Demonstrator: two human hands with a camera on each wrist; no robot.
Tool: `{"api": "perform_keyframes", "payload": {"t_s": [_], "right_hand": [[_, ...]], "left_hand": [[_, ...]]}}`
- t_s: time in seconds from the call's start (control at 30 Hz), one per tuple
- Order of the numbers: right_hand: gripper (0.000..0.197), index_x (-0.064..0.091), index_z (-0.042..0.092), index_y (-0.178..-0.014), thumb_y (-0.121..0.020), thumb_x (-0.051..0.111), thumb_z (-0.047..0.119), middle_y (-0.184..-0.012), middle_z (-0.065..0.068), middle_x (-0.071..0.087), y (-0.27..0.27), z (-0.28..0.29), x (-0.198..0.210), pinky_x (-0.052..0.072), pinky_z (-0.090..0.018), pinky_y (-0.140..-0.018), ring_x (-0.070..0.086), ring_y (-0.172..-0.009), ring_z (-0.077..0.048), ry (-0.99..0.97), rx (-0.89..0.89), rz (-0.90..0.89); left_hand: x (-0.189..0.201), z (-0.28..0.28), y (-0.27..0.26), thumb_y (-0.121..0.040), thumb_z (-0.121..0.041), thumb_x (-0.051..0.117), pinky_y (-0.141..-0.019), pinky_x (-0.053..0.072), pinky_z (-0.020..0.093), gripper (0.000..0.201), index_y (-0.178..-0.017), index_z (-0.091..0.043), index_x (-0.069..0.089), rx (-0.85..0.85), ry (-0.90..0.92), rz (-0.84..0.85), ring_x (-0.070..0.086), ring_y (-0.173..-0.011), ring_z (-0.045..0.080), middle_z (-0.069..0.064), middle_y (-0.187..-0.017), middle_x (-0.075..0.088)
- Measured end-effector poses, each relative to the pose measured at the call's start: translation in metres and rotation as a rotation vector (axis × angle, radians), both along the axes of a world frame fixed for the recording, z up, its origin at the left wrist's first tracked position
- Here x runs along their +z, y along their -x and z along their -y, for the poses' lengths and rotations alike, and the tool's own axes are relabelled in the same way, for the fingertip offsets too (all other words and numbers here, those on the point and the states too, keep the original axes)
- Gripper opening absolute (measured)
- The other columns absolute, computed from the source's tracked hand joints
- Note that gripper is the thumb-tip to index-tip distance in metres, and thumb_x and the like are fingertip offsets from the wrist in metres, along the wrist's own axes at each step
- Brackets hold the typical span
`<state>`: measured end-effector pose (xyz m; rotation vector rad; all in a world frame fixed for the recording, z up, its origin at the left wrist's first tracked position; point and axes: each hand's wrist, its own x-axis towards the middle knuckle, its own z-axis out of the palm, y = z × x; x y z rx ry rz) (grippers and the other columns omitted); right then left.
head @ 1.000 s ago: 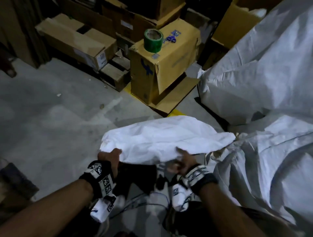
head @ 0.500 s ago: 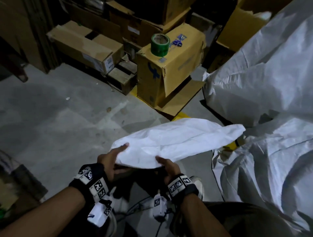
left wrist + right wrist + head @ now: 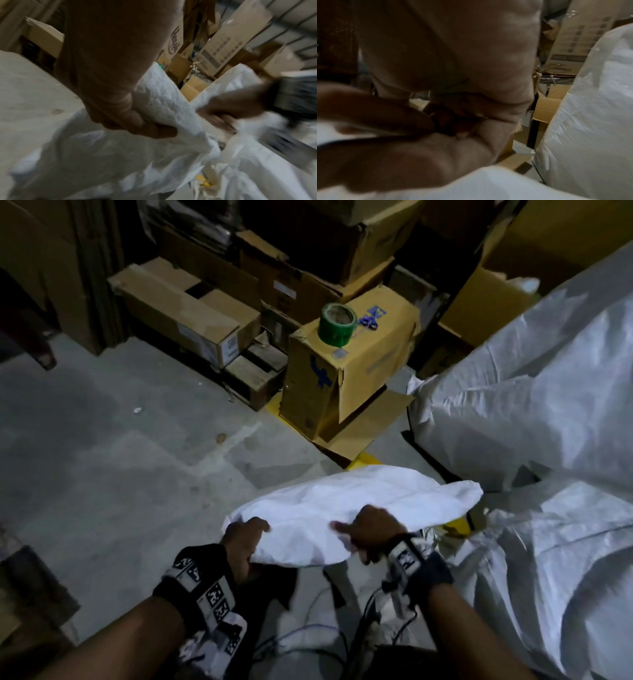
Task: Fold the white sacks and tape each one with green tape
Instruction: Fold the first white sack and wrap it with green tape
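On top of the yellowish carton [image 3: 356, 371] across the floor I see the roll of green tape [image 3: 336, 324] standing on its side face, with blue scissors [image 3: 369, 321] just beside it; blue marks on the carton's front are too blurred for me to read. From the left wrist view, a brown box [image 3: 175, 40] behind my hand carries dark lettering that I cannot make out with certainty, and the tall pale box [image 3: 228, 40] shows only unreadable print.

My left hand [image 3: 245, 542] grips the near left edge of the white sack [image 3: 342, 508], fingers [image 3: 137, 121] curled under the cloth and thumb on top. My right hand [image 3: 368, 529] clenches the sack's near edge further right, knuckles up, its fingers [image 3: 388, 111] folded round the fabric. Both forearms reach forward from below, wrists fairly close together, holding the folded sack above the concrete floor [image 3: 120, 474]. Large loose white sacks [image 3: 548, 405] pile up just to my right.
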<state>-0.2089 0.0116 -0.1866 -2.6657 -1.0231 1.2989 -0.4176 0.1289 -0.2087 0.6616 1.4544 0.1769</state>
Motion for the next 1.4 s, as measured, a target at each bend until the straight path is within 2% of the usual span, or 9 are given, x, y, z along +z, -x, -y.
{"api": "perform_keyframes", "payload": {"t_s": [0.3, 0.43, 0.6, 0.73, 0.87, 0.97, 1.17, 1.27, 1.4], "right_hand": [[0.032, 0.064, 0.014, -0.107, -0.099, 0.056, 0.043, -0.104, -0.009, 0.066, -0.116, -0.243, 0.079, 0.046, -0.034, -0.076, 0.063, -0.098, -0.029, -0.477, 0.107, 0.473], [0.067, 0.032, 0.011, -0.152, -0.097, 0.06, 0.038, -0.156, -0.014, 0.033, -0.15, -0.33, 0.085, 0.041, -0.047, -0.109, 0.045, -0.135, -0.036, -0.494, 0.122, 0.567], [0.071, 0.019, -0.001, -0.155, -0.101, 0.058, 0.022, -0.158, -0.023, 0.029, -0.173, -0.373, 0.062, 0.03, -0.045, -0.114, 0.035, -0.143, -0.038, -0.22, 0.26, 0.664], [0.055, 0.055, 0.0, -0.136, -0.088, 0.075, 0.018, -0.135, -0.021, 0.06, -0.166, -0.352, 0.064, 0.048, -0.045, -0.103, 0.057, -0.123, -0.036, -0.398, 0.087, 0.599], [0.043, 0.065, 0.008, -0.127, -0.092, 0.072, 0.031, -0.119, -0.008, 0.066, -0.121, -0.272, 0.079, 0.051, -0.034, -0.086, 0.063, -0.109, -0.023, -0.57, 0.004, 0.409], [0.041, 0.071, 0.009, -0.117, -0.085, 0.079, 0.034, -0.106, -0.005, 0.066, -0.075, -0.17, 0.095, 0.036, -0.021, -0.073, 0.061, -0.095, -0.018, -0.638, 0.11, 0.344], [0.03, 0.059, 0.038, -0.063, -0.08, 0.083, 0.036, -0.059, 0.004, 0.047, 0.023, 0.012, 0.118, 0.033, -0.027, -0.058, 0.043, -0.06, -0.011, -0.796, -0.035, 0.111], [0.017, 0.078, 0.008, -0.084, -0.082, 0.082, 0.024, -0.071, -0.007, 0.069, 0.062, 0.063, 0.102, 0.044, -0.029, -0.058, 0.056, -0.064, -0.014, -0.832, -0.55, -0.25], [0.035, 0.071, -0.004, -0.113, -0.084, 0.077, 0.013, -0.098, -0.01, 0.075, 0.085, 0.077, 0.067, 0.057, -0.023, -0.065, 0.062, -0.072, -0.012, -0.727, -1.147, -0.664]], "left_hand": [[0.015, -0.004, -0.032, -0.062, -0.034, 0.081, -0.1, 0.051, 0.054, 0.084, -0.137, -0.008, 0.054, 0.072, -0.065, 0.097, 0.062, -0.114, 0.034, 0.016, -0.131, 0.062], [0.02, -0.003, -0.05, -0.057, -0.034, 0.076, -0.094, 0.056, 0.04, 0.078, -0.13, -0.015, 0.058, 0.03, -0.162, 0.096, 0.067, -0.101, 0.028, 0.009, -0.12, 0.069], [0.002, -0.006, -0.058, -0.088, 0.009, 0.065, -0.05, 0.044, 0.004, 0.049, -0.134, -0.004, 0.053, 0.053, -0.146, 0.12, 0.059, -0.078, 0.008, 0.014, -0.116, 0.065], [0.02, -0.008, -0.049, -0.091, 0.003, 0.065, -0.051, 0.041, 0.005, 0.051, -0.139, 0.002, 0.049, 0.051, -0.076, 0.09, 0.058, -0.08, 0.014, 0.014, -0.117, 0.063], [0.04, -0.001, -0.047, -0.094, -0.008, 0.065, -0.095, 0.051, 0.039, 0.075, -0.157, -0.021, 0.026, 0.083, -0.008, 0.096, 0.056, -0.116, 0.027, 0.004, -0.144, 0.049], [0.056, 0.006, -0.046, -0.094, -0.021, 0.064, -0.077, 0.056, 0.066, 0.086, -0.154, -0.05, 0.01, 0.064, 0.12, 0.183, 0.056, -0.118, 0.042, -0.006, -0.148, 0.037], [0.072, 0.032, -0.025, -0.092, -0.008, 0.059, -0.04, 0.056, 0.047, 0.06, -0.143, -0.029, 0.033, -0.054, 0.163, 0.138, 0.059, -0.071, 0.029, 0.025, -0.126, 0.05], [0.07, 0.049, -0.007, -0.095, -0.006, 0.057, -0.038, 0.031, 0.015, 0.012, -0.096, -0.009, 0.046, -0.17, 0.157, 0.042, 0.032, -0.042, 0.015, 0.013, -0.065, 0.042], [0.051, 0.07, 0.028, -0.1, -0.012, 0.056, -0.05, 0.024, 0.022, 0.018, -0.086, -0.01, 0.045, -0.29, 0.047, 0.047, 0.031, -0.042, 0.015, 0.006, -0.059, 0.033]]}}
